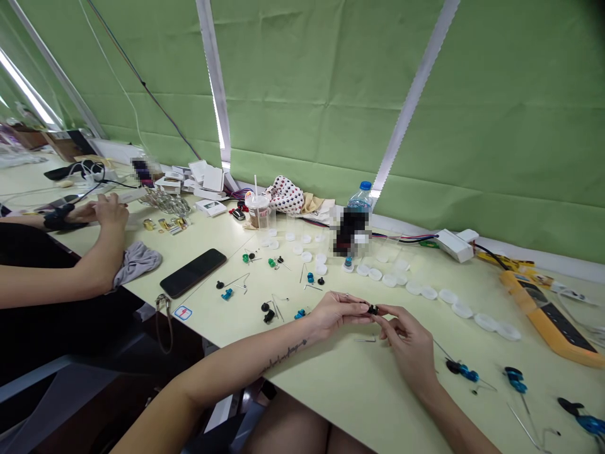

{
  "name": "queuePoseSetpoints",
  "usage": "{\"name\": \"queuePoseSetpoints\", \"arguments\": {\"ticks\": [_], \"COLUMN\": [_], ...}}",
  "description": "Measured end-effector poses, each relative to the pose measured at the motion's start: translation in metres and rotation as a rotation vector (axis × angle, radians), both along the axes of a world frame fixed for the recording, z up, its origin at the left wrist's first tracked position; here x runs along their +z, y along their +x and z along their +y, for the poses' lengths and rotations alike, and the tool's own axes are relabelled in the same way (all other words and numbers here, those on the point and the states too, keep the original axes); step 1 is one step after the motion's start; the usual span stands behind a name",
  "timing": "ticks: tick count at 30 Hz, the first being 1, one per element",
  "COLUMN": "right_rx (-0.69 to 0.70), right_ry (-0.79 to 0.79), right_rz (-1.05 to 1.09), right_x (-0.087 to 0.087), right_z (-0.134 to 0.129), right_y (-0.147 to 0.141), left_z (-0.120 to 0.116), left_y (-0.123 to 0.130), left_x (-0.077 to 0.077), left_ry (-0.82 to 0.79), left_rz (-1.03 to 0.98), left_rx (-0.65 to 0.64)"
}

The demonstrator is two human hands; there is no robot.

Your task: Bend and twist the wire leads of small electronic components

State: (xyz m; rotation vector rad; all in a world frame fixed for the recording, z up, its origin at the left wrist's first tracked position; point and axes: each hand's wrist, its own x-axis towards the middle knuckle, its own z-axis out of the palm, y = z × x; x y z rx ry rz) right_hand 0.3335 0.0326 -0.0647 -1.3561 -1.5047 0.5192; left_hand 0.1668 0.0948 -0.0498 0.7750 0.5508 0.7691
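Note:
My left hand [339, 313] pinches a small black part [373, 309] between thumb and fingers, just above the table. The fingertips of my right hand [405, 337] close on the same part from the other side, hiding much of it; its exact kind does not show. Under my hands lies a thin bent metal rod [366, 340]. Near my left wrist are a blue part [300, 313] and a black part [269, 315]. To the right of my right hand sits another blue part [467, 373] beside a black disc [452, 366].
A phone [193, 272] lies left of several small green, blue and black sets. Round translucent lids [429, 292] run in rows behind my hands. Farther back stand a drink cup [258, 211] and bottle [360, 197]. An orange power strip [553, 321] is right; a co-worker's hands [111, 214] are left.

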Motion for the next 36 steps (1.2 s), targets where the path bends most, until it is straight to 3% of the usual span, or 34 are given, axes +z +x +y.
{"name": "queuePoseSetpoints", "arguments": {"ticks": [36], "right_rx": [-0.001], "right_ry": [-0.035], "right_rz": [0.036], "right_x": [-0.0019], "right_z": [0.0002], "right_y": [-0.0002], "left_z": [0.0009], "left_y": [-0.0004], "left_x": [-0.0051], "left_ry": [0.002], "left_rz": [-0.028], "left_rx": [-0.021]}}
